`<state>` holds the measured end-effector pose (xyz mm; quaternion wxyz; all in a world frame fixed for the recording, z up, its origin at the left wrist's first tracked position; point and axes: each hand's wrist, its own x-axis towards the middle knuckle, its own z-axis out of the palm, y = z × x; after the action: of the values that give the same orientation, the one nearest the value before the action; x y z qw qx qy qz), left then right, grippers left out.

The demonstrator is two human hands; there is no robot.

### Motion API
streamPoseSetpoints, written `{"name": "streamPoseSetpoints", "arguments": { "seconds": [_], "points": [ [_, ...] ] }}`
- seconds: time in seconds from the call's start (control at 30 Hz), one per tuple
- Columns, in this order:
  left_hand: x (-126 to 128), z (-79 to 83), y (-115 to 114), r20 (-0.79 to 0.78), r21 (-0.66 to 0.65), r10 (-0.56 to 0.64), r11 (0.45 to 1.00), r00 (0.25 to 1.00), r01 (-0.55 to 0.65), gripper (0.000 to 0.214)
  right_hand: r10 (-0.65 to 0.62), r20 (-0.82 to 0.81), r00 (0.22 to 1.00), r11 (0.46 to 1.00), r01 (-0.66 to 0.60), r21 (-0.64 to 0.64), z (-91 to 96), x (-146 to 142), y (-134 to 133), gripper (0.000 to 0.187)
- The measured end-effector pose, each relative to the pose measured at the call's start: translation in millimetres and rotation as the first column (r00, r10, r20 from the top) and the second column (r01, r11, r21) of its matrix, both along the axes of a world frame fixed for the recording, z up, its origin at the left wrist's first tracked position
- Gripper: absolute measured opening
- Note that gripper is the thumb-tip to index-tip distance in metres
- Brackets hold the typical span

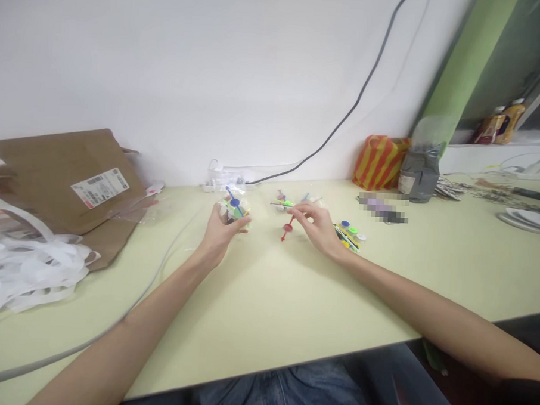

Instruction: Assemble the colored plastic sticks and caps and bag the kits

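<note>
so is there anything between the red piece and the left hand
No, nothing visible stands between the red piece, at the fingertips of the right hand, and the left hand; other pieces lie behind, nearer the wall.

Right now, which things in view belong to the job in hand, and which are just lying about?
Likely in use: blue piece, in the left hand; red piece, in the right hand; discs.

Lying about: cardboard, white strips, striped bag, bottles.

Pieces [235, 203] partly hidden by left hand [218, 233], label print [100, 187] unreadable, cardboard [52, 172] cut off at left
</note>
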<state>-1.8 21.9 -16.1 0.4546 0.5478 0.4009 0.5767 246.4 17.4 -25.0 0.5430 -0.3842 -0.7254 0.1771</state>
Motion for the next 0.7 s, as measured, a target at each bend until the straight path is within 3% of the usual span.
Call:
{"name": "streamPoseSetpoints", "arguments": {
  "seconds": [0.13,0.27,0.37,0.5,0.57,0.7],
  "points": [
    [0,-1.0,-2,-0.107,-0.006,-0.070,0.998,0.992,0.070,0.086,-0.012,-0.052,0.999,0.996,0.007,-0.094,-3.8,9,13,0.023],
    [3,2.3,-8,-0.178,-0.062,-0.191,0.981,0.965,0.183,0.093,-0.001,-0.233,0.973,0.977,-0.049,-0.206,-3.3,12,17,0.022],
    [5,7.0,-14,-0.190,-0.114,-0.282,0.958,0.941,0.264,0.094,-0.009,-0.375,0.927,0.984,-0.057,-0.166,4.0,13,14,0.030],
    [5,13.3,-19,-0.187,-0.173,-0.384,0.919,0.904,0.355,0.092,-0.065,-0.476,0.877,0.998,0.044,-0.054,14.9,16,7,0.030],
    [5,14.8,-22,-0.187,-0.212,-0.485,0.869,0.854,0.447,0.090,-0.084,-0.490,0.868,0.996,0.092,-0.009,18.4,15,4,0.025],
    [4,15.5,-27,-0.159,-0.334,-0.707,0.695,0.689,0.637,0.083,-0.103,-0.475,0.874,0.988,0.147,0.055,21.7,13,2,0.016]
  ]
}}
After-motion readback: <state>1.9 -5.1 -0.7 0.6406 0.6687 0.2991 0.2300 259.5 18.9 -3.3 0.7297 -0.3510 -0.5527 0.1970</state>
